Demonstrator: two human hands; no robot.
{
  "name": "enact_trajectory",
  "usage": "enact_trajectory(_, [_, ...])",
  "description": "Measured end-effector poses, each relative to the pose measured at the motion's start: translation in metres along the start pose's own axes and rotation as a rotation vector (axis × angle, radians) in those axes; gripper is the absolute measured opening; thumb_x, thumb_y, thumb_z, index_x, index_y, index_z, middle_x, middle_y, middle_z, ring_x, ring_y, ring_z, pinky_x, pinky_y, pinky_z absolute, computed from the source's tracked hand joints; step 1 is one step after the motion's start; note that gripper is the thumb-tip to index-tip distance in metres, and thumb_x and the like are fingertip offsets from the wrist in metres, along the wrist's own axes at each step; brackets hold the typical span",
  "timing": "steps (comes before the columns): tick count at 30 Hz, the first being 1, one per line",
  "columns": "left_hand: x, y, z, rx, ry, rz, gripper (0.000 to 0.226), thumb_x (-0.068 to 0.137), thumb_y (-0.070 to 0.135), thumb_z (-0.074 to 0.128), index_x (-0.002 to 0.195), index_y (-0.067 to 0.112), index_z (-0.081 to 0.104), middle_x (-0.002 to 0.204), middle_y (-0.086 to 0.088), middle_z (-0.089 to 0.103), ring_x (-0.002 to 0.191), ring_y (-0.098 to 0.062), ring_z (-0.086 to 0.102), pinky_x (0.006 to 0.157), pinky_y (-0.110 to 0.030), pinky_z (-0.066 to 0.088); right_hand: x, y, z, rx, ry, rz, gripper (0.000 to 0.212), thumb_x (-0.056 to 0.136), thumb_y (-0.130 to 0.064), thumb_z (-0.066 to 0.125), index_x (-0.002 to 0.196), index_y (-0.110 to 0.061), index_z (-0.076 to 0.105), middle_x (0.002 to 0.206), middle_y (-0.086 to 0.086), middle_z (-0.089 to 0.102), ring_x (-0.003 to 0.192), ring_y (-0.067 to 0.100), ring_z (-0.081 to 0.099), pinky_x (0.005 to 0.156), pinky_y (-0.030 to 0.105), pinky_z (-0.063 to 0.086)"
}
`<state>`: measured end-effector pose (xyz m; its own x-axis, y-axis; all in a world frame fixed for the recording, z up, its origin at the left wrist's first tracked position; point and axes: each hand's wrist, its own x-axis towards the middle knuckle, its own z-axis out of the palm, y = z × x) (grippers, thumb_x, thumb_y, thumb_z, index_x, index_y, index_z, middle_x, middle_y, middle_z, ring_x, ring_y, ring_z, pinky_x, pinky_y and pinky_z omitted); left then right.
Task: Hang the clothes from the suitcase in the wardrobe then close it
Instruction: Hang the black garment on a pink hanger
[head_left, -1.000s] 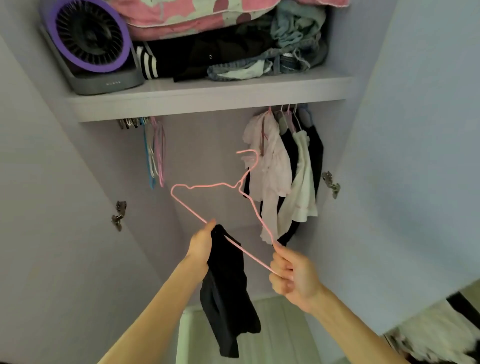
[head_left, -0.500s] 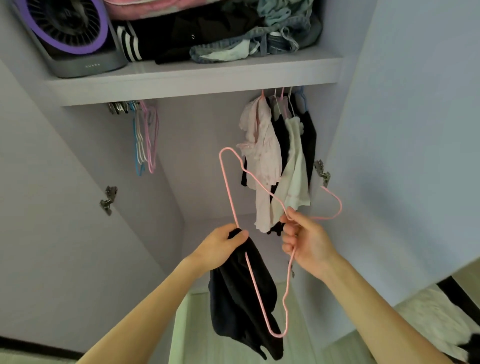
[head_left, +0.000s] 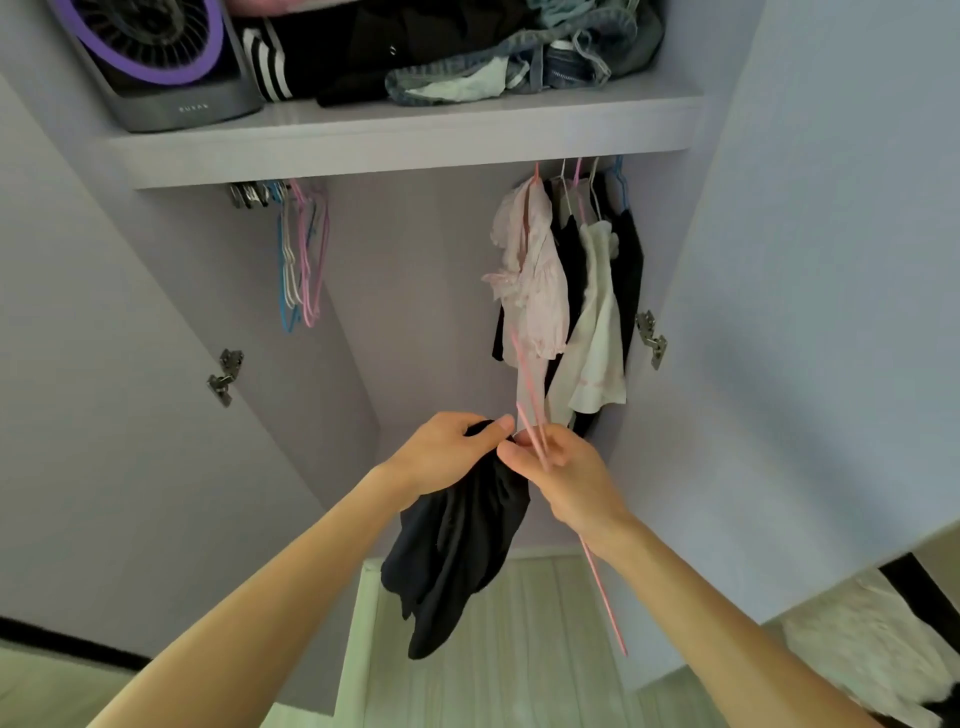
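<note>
I stand in front of the open wardrobe. My left hand (head_left: 448, 450) grips the top of a black garment (head_left: 457, 545), which hangs down below it. My right hand (head_left: 558, 470) touches the left one and holds a thin pink hanger (head_left: 602, 587); the hanger is seen edge-on, its wire running from above my fingers down past my wrist. Behind my hands, several clothes (head_left: 566, 291) in pink, white and black hang on hangers at the right end of the rail.
Several bare hangers (head_left: 301, 260) hang at the rail's left end. The shelf (head_left: 405, 137) above carries a purple-ringed grey fan (head_left: 150, 57) and piled clothes (head_left: 441, 52). Both doors (head_left: 831, 260) stand open, hinges showing. White and black fabric (head_left: 872, 644) lies at lower right.
The hanger has turned from flat and spread out to edge-on and upright. My right hand has come in to meet my left hand at the garment's top.
</note>
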<state>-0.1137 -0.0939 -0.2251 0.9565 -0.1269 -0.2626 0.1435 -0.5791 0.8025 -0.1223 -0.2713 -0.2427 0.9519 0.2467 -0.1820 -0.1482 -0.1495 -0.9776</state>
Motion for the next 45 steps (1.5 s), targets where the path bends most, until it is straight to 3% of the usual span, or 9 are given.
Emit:
enact_trajectory(4, [-0.001,-0.001,-0.006,0.035,0.005,0.0,0.048,0.095,0.06,0.052,0.083,0.018,0.069,0.073,0.002,0.065,0.068,-0.013,0.06,0.07,-0.025,0.045,0.009,0.001,-0.003,-0.043,0.026,0.0,0.008,0.082,-0.012,0.071,0.084,-0.019,0.073,0.079,-0.003,0.073,0.076,0.005,0.067,0.077,0.024,0.05])
enact_trajectory(9, [-0.008,-0.021,-0.02,0.23,0.019,0.001,0.01,0.093,0.043,0.064,0.09,0.034,0.065,0.093,0.017,0.069,0.094,-0.004,0.063,0.087,-0.024,0.048,0.022,-0.012,-0.02,-0.343,0.162,-0.1,0.021,0.077,-0.003,0.062,0.066,-0.022,0.06,0.059,-0.009,0.058,0.052,0.004,0.049,0.055,0.021,0.04])
enact_trajectory(15, [-0.006,-0.025,-0.02,0.216,0.088,-0.018,0.018,0.091,0.044,0.067,0.1,0.029,0.065,0.098,0.006,0.069,0.092,-0.01,0.063,0.073,-0.018,0.045,0.043,-0.048,-0.026,-0.301,0.297,-0.227,0.011,0.081,0.002,0.055,0.08,-0.009,0.055,0.071,0.003,0.055,0.047,0.001,0.043,0.043,0.013,0.037])
enact_trajectory(22, [-0.008,-0.048,-0.039,0.133,-0.016,-0.111,0.032,0.08,0.06,0.074,0.089,0.029,0.074,0.089,0.005,0.073,0.09,-0.013,0.07,0.091,-0.033,0.055,0.058,-0.069,-0.039,-0.379,0.414,-0.303,0.013,0.081,0.0,0.055,0.08,-0.013,0.051,0.074,0.001,0.053,0.06,0.009,0.047,0.055,0.019,0.042])
enact_trajectory(29, [-0.017,-0.02,-0.066,-0.048,-0.236,-0.262,0.051,0.085,0.066,0.062,0.111,0.024,0.076,0.112,0.012,0.073,0.107,-0.004,0.067,0.109,-0.031,0.042,0.056,-0.065,-0.05,-0.344,0.441,-0.247,0.016,0.082,0.002,0.053,0.083,-0.014,0.053,0.076,-0.001,0.053,0.059,0.005,0.047,0.048,0.011,0.04])
enact_trajectory(35, [-0.016,-0.008,-0.071,0.073,-0.351,-0.306,0.072,0.075,0.083,0.057,0.11,0.024,0.077,0.111,0.009,0.075,0.108,-0.012,0.069,0.104,-0.032,0.047,0.052,-0.071,-0.044,-0.3,0.412,-0.285,0.02,0.082,0.003,0.052,0.081,-0.017,0.051,0.073,-0.002,0.05,0.048,-0.006,0.046,0.044,0.01,0.038])
enact_trajectory(40, [-0.003,-0.002,-0.065,0.207,-0.192,-0.271,0.056,0.075,0.061,0.068,0.09,0.006,0.073,0.09,-0.003,0.075,0.083,-0.02,0.072,0.082,-0.03,0.052,0.05,-0.069,-0.034,-0.303,0.386,-0.288,0.016,0.081,0.004,0.052,0.081,-0.012,0.051,0.07,-0.002,0.05,0.045,-0.002,0.043,0.041,0.011,0.036])
enact_trajectory(43, [-0.006,-0.007,-0.068,0.158,-0.348,-0.324,0.035,0.08,0.048,0.07,0.091,0.015,0.076,0.085,0.002,0.07,0.063,-0.017,0.052,0.06,-0.024,0.039,0.051,-0.066,-0.032,-0.286,0.373,-0.291,0.015,0.081,0.004,0.054,0.08,-0.011,0.052,0.068,-0.001,0.051,0.045,0.0,0.042,0.042,0.012,0.037])
enact_trajectory(45, [-0.009,-0.015,-0.068,-0.048,-0.493,-0.337,0.031,0.085,0.038,0.073,0.103,0.014,0.077,0.101,-0.004,0.073,0.073,-0.02,0.057,0.066,-0.027,0.045,0.051,-0.065,-0.031,-0.26,0.369,-0.295,0.018,0.081,0.004,0.054,0.077,-0.013,0.051,0.065,-0.002,0.05,0.044,0.001,0.042,0.042,0.013,0.036])
